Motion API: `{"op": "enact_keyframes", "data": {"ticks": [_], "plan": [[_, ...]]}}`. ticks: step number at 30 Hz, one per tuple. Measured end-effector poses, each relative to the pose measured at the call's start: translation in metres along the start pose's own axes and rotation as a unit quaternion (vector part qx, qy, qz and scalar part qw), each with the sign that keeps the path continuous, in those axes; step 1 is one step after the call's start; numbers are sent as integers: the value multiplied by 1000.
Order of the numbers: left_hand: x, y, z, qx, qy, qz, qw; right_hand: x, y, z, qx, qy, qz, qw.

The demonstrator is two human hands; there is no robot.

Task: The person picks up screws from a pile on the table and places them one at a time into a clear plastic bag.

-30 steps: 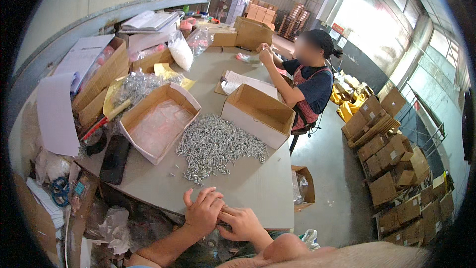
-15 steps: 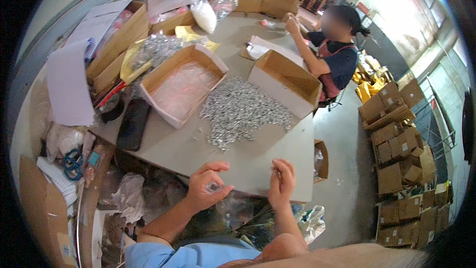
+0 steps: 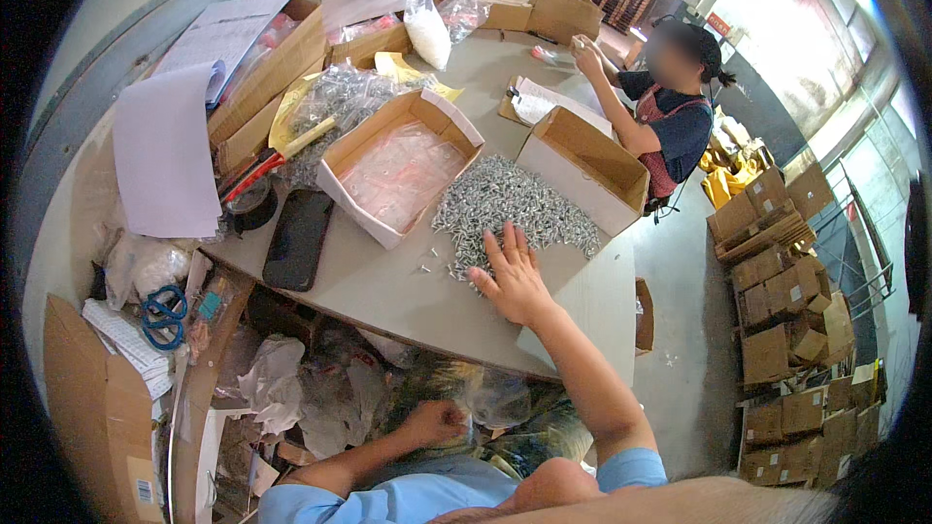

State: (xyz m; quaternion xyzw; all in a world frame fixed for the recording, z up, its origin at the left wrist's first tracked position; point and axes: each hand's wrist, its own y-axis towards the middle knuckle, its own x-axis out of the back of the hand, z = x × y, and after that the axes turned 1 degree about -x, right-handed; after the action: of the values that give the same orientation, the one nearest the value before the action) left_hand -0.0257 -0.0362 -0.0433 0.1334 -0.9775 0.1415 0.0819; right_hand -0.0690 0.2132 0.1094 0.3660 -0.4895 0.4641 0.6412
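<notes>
My right hand (image 3: 513, 279) reaches out over the table, fingers spread on the near edge of a heap of small silvery screws (image 3: 553, 209). Below the table edge, near my lap, my left hand (image 3: 437, 424) is closed; a bit of clear plastic shows at its fingers, apparently the small clear plastic bag seen in it earlier. Left of the heap stands a white-sided carton (image 3: 354, 196) holding flat clear plastic bags (image 3: 408, 175). An open carton (image 3: 587, 180), its inside brown, borders the heap on the right.
A dark phone (image 3: 298, 238) lies by the table's left edge. Papers (image 3: 165, 165), bagged parts and a white bag (image 3: 427, 34) crowd the back left. Across the table a co-worker (image 3: 670, 116) holds their hands together. Cardboard boxes (image 3: 777, 330) are stacked at the right.
My right hand has moved forward from the table's front edge onto the screws and spread its fingers. The left hand has dropped toward my lap. The view has shifted slightly.
</notes>
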Motion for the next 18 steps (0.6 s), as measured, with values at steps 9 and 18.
{"op": "enact_keyframes", "data": {"ticks": [9,18], "plan": [[-44,26,-2,-82,-180,71,978,9,-88,14,30,-81,57,995],[-47,20,-20,-31,-249,55,967,-1,-100,21,-33,-81,12,996]]}}
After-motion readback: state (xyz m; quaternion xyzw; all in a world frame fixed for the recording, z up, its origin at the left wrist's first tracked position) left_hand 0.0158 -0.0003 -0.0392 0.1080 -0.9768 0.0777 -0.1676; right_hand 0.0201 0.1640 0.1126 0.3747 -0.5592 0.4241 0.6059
